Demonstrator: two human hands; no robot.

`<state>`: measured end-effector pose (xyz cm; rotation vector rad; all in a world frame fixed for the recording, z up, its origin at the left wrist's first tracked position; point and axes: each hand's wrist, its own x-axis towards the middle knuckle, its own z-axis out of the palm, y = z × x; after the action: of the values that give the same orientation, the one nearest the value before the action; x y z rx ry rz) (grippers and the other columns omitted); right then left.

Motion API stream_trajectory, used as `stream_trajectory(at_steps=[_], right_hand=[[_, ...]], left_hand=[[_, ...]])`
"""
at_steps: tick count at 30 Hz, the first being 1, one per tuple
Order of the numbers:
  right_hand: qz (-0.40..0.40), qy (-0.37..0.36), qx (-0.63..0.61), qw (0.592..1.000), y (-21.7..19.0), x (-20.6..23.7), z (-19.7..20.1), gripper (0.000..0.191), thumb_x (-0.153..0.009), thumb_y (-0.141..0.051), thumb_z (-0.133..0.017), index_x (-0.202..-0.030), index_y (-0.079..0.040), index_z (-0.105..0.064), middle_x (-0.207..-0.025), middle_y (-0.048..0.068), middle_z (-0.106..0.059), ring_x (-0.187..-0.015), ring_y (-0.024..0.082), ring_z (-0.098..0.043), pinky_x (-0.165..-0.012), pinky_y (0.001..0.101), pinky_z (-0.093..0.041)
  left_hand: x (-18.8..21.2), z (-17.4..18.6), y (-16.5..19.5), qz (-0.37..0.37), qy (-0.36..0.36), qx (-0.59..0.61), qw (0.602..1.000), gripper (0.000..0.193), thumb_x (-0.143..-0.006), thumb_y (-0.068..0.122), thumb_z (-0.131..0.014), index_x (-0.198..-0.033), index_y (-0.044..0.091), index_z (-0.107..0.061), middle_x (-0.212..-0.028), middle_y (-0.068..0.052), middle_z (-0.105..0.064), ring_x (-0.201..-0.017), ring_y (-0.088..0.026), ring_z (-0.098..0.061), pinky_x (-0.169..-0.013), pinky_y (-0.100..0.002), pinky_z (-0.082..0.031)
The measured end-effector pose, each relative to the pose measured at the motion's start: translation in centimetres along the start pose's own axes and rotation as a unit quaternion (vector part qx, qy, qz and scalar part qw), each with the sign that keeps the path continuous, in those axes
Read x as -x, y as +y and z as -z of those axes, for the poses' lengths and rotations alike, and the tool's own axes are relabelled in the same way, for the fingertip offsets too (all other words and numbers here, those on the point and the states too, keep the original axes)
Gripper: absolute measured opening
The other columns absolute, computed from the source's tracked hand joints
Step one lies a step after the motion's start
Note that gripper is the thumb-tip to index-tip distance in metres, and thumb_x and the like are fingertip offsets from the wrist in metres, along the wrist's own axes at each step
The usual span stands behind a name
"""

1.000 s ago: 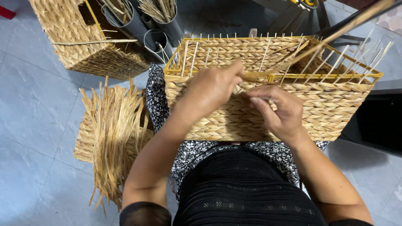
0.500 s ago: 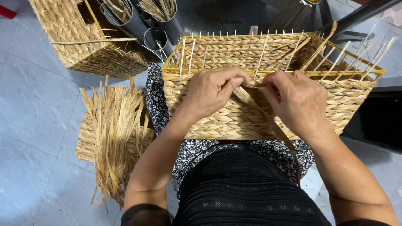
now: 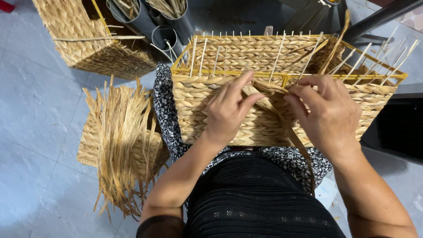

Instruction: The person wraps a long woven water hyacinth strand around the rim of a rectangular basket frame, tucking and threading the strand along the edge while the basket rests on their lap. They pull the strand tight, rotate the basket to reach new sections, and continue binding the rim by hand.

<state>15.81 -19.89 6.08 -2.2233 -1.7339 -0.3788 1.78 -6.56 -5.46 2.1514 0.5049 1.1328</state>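
Observation:
A rectangular woven straw basket on a yellow metal frame rests on my lap, with thin pale stakes sticking up along its rim. My left hand presses on the near wall just under the rim, fingers pinching a flat straw strand. My right hand grips the same strand close by, near the rim. The strand's loose tail hangs down past my right wrist over the basket's front.
A pile of loose dried straw strips lies on a woven mat on the floor to my left. Another woven basket stands at the upper left, with grey tubes holding straw beside it. Dark furniture is on the right.
Both hands have dropped from the rim onto the near wall and drawn closer together. The long strand that stuck up to the right is now pulled down and hangs over the front.

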Motion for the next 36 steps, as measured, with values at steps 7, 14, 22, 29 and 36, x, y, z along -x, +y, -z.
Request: stream_trajectory(at_steps=[7,14,22,29,36], right_hand=[[0.001,-0.053,0.071,0.996,0.4,1.0,2.1,0.015,-0.085,-0.025,-0.087,-0.09,-0.013,-0.081,-0.077,-0.001,-0.071,-0.062,0.018,-0.057,-0.05,0.0311,-0.045],[-0.085,-0.076,0.008,0.993,6.7,5.3,2.1,0.015,-0.099,-0.027,-0.082,-0.104,-0.014,-0.077,-0.095,0.002,-0.073,-0.083,0.017,-0.067,-0.073,0.0281,-0.052],[-0.09,0.061,-0.117,0.987,1.6,6.1,2.9,0.034,-0.078,-0.026,-0.087,-0.103,-0.008,-0.075,-0.092,0.01,-0.067,-0.08,0.027,-0.065,-0.068,0.0376,-0.052],[-0.046,-0.072,-0.135,0.987,-1.4,3.9,-2.7,0.019,-0.086,-0.014,-0.082,-0.097,-0.008,-0.068,-0.091,0.008,-0.069,-0.079,0.025,-0.069,-0.067,0.0375,-0.053],[-0.001,-0.049,-0.095,0.994,2.6,1.4,2.0,0.005,-0.101,-0.014,-0.078,-0.103,-0.011,-0.076,-0.083,0.003,-0.068,-0.07,0.017,-0.065,-0.062,0.033,-0.044]], left_hand=[[-2.0,-0.2,-0.4,0.062,-0.038,0.02,0.997,0.012,-0.104,0.017,-0.066,-0.106,0.008,-0.059,-0.094,-0.004,-0.075,-0.084,-0.014,-0.077,-0.072,-0.023,-0.065],[-2.9,0.5,-1.3,0.132,-0.139,0.109,0.975,0.011,-0.104,0.015,-0.067,-0.105,0.01,-0.058,-0.089,-0.003,-0.076,-0.074,-0.013,-0.08,-0.057,-0.024,-0.061],[-4.4,2.1,-0.2,0.054,-0.115,0.038,0.991,0.02,-0.1,0.014,-0.07,-0.115,0.012,-0.057,-0.091,-0.004,-0.078,-0.08,-0.018,-0.079,-0.062,-0.028,-0.064],[-5.9,3.3,-0.2,0.053,-0.173,0.013,0.983,0.021,-0.101,0.015,-0.068,-0.117,0.01,-0.056,-0.085,-0.005,-0.078,-0.075,-0.019,-0.077,-0.058,-0.031,-0.06],[-8.6,4.5,-0.7,0.206,-0.401,0.119,0.885,0.018,-0.097,0.03,-0.066,-0.109,0.019,-0.074,-0.076,0.003,-0.076,-0.047,-0.002,-0.064,-0.044,-0.023,-0.056]])
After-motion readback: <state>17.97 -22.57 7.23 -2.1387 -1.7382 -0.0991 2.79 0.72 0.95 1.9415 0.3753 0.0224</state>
